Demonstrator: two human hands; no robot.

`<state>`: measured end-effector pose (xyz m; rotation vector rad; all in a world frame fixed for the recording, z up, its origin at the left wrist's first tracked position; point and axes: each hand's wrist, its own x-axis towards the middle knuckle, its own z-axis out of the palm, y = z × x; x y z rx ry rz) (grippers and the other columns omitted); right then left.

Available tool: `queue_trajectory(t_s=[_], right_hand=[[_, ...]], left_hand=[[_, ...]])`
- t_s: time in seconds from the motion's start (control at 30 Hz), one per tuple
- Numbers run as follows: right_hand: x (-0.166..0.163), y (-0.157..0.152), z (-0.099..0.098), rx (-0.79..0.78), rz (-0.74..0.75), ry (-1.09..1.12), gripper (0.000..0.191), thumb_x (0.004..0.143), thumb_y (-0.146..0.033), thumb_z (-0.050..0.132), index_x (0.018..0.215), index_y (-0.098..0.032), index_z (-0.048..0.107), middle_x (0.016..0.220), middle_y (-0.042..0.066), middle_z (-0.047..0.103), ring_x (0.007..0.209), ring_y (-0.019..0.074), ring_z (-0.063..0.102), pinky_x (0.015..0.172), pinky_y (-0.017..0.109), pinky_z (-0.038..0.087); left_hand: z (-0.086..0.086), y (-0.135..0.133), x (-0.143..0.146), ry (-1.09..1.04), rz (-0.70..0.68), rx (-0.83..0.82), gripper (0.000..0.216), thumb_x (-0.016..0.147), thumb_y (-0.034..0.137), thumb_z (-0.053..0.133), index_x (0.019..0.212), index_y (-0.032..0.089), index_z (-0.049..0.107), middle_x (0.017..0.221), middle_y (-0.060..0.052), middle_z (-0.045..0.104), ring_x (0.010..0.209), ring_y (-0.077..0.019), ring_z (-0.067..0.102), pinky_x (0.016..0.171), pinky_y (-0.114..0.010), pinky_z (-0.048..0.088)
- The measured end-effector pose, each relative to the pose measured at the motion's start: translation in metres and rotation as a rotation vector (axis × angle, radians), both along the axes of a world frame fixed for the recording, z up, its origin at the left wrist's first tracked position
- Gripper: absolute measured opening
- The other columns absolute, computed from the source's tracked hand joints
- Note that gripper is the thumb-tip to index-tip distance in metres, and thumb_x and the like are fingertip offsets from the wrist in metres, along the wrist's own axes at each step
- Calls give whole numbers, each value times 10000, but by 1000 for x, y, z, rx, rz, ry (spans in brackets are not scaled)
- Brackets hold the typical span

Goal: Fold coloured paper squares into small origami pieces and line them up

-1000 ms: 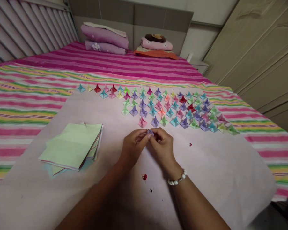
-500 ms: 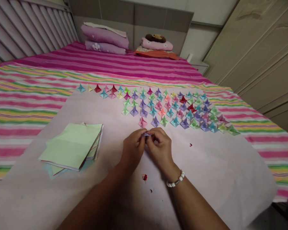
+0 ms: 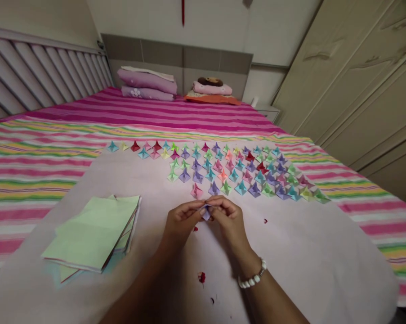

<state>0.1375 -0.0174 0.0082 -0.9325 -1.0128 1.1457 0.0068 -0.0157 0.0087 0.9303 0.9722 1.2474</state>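
Purple paper (image 3: pixel 206 214); fingers (image 3: pixel 220 217) either side

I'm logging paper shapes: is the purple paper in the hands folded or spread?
Folded: the purple paper shows a small, pointed shape between left hand and right hand.

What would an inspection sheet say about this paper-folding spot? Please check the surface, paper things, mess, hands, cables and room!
Surface: a pale sheet spread over a striped cover.
Paper things: a small purple folded paper in the fingers; many-coloured folded pieces in uneven rows beyond; a paper stack, pale green on top, at the left.
Clutter: a few tiny scraps, some red.
Hands: left hand and right hand both pinch the purple paper; a white-beaded bracelet on the right wrist.
Cables: nothing seen.
Surroundings: folded bedding, headboard, slatted railing.
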Motion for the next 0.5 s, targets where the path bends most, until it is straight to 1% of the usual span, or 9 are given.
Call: queue_trajectory(t_s=[0.07, 0.13, 0.23, 0.27, 0.33, 0.4, 0.47, 0.5], right_hand=[[1, 0, 1, -22, 20, 4, 44, 668, -233, 723, 709, -219, 733, 835, 19, 647, 570, 108, 536, 541, 262, 448], [0, 0, 1, -42, 30, 9, 56, 669, -245, 734, 717, -217, 733, 780, 12, 656, 551, 109, 530, 547, 265, 444], [-1, 1, 0, -80, 27, 27, 92, 664, -257, 743, 744, -213, 729, 641, -6, 645, 551, 127, 537, 564, 270, 439], [-1, 1, -1, -95, 22, 38, 98, 663, -258, 742, 747, -209, 727, 603, -10, 636, 552, 132, 538, 569, 271, 437], [-1, 3, -1, -122, 11, 72, 87, 663, -250, 732, 734, -202, 721, 569, -15, 625, 552, 133, 533, 579, 271, 433], [0, 4, -1, -129, 6, 117, 63, 663, -235, 717, 716, -201, 715, 561, -22, 615, 546, 126, 520, 583, 267, 425], [2, 4, -2, -124, 2, 143, 48, 665, -227, 707, 707, -204, 712, 557, -28, 606, 544, 122, 511, 587, 264, 417], [2, 5, -2, -122, 4, 143, 47, 665, -228, 708, 706, -206, 713, 551, -30, 602, 543, 122, 510, 587, 264, 415]], left_hand=[[-3, 1, -1, -25, -23, -29, 303, 621, 331, 811, 852, 146, 747, 781, -57, 748, 692, -162, 681, 726, -297, 557], [-7, 3, -2, -41, -39, -50, 290, 663, 356, 788, 847, 139, 731, 759, -53, 739, 706, -156, 679, 742, -286, 546], [-11, 4, -2, -49, -9, -46, 298, 657, 374, 791, 781, 139, 655, 731, -44, 717, 660, -142, 665, 683, -268, 538], [-11, 3, -1, -43, 18, -12, 306, 650, 371, 795, 761, 147, 618, 761, -45, 716, 655, -139, 662, 670, -267, 538], [-8, 0, 1, -2, 56, 108, 281, 678, 340, 775, 769, 164, 576, 897, -59, 717, 697, -139, 665, 696, -280, 544], [-5, -4, 3, 89, 32, 252, 174, 763, 286, 696, 879, 184, 616, 1032, -75, 692, 790, -149, 666, 781, -305, 541], [-5, -6, 3, 194, -25, 366, 211, 794, 216, 641, 1004, 210, 662, 1092, -82, 664, 879, -170, 655, 838, -316, 530], [-6, -7, 3, 239, -38, 408, 238, 780, 189, 643, 1012, 223, 685, 1107, -84, 653, 913, -183, 648, 845, -314, 530]])
